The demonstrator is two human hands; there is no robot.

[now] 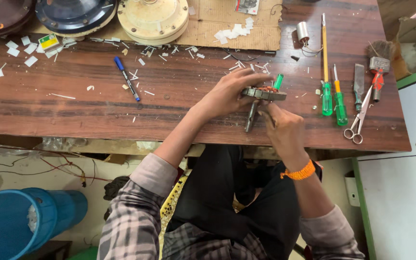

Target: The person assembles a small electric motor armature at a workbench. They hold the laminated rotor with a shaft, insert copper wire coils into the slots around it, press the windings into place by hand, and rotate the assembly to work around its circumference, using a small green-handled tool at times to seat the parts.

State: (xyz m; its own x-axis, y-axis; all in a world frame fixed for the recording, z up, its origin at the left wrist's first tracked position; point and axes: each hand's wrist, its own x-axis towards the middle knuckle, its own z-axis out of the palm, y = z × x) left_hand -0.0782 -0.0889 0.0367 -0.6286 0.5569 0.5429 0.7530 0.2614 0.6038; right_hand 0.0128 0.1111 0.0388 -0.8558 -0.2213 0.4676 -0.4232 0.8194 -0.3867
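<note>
My left hand (pixel 229 91) lies over a flat round metal motor core (pixel 266 94) with copper windings, holding it on edge above the wooden table (pixel 73 101). My right hand (pixel 282 127) is closed just below the core, next to a grey metal shaft (pixel 250 118) that sticks down from it toward the table's front edge. A green tool handle (pixel 278 81) shows behind the core. An orange thread band circles my right wrist.
Two green-handled screwdrivers (pixel 333 96), a chisel (pixel 358 82), scissors (pixel 359 120) and a red tool (pixel 377 77) lie at the right. A blue pen (pixel 126 77), white paper scraps, fan housings (pixel 152 19) and cardboard sit farther back. A blue bucket (pixel 10 221) stands on the floor at left.
</note>
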